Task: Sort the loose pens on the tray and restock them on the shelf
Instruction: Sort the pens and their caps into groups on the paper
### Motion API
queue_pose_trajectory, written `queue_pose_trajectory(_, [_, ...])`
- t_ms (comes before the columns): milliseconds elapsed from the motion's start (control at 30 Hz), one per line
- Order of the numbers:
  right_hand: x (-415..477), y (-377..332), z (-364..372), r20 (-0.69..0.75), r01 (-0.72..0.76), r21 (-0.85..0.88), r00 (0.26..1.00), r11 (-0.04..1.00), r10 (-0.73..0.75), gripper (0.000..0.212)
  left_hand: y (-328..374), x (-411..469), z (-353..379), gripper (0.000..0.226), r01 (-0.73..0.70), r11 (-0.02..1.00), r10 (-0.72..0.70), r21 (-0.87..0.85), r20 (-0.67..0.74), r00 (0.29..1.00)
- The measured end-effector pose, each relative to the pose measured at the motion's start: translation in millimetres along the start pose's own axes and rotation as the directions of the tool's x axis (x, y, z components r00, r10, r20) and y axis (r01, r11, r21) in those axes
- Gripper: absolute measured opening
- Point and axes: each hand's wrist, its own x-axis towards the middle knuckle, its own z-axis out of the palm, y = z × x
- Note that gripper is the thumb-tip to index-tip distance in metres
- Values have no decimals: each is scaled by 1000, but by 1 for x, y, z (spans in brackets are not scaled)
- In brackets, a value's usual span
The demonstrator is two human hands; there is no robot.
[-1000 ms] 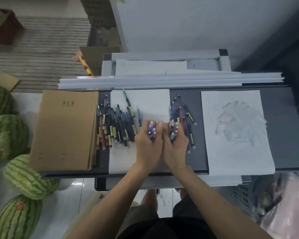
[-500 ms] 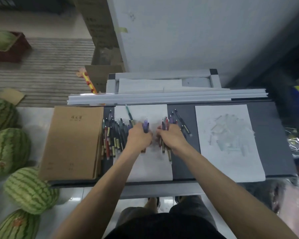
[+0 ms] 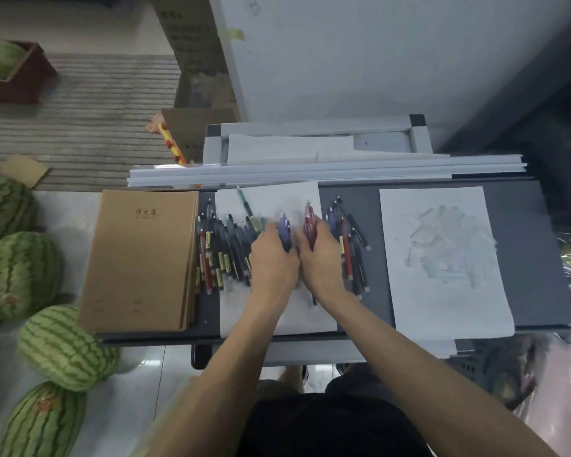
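Note:
A dark grey tray (image 3: 524, 245) lies across in front of me with white paper sheets on it. My left hand (image 3: 272, 258) is closed on a bunch of purple pens (image 3: 285, 230), tips pointing away. Beside it, touching, my right hand (image 3: 320, 258) grips a bunch of red pens (image 3: 310, 222). A loose pile of mixed pens (image 3: 221, 255) lies left of my left hand. A smaller pile of pens (image 3: 351, 245) lies right of my right hand. One green pen (image 3: 244, 202) lies alone near the paper's far edge.
A stack of brown notebooks (image 3: 142, 258) fills the tray's left end. A scribbled white sheet (image 3: 442, 258) covers its right part. White strips (image 3: 310, 173) and a grey frame (image 3: 310, 140) lie behind. Several watermelons (image 3: 20, 272) sit on the floor at left.
Both hands moved from holding the pen bunches upright near the tray's front to laying them down flat, farther forward on the paper. The view shifted slightly.

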Motion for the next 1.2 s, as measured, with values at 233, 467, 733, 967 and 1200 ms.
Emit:
queue_pose_trajectory(233, [-13,8,7,36,99,-103,995,990,-95,50,-11,-2,-3,60,9,1000,-8,28,-15,1000])
queue_pose_trajectory(467, [-11,10,13,-62,147,-146,986,978,-157,52,-20,-8,-8,50,-85,992,90,97,-48,995])
queue_pose_trajectory(733, [-10,-4,5,-267,238,69,940,969,-212,24,-27,-18,-17,41,-184,983,184,18,-37,982])
queue_pose_trajectory(967, [-37,-4,-49,-79,122,-99,988,988,-130,15,-41,-39,-30,46,-335,939,328,78,86,941])
queue_pose_trajectory(1200, [-78,16,-74,263,70,-542,960,838,90,35,-48,-56,-14,49,-535,827,484,172,265,834])
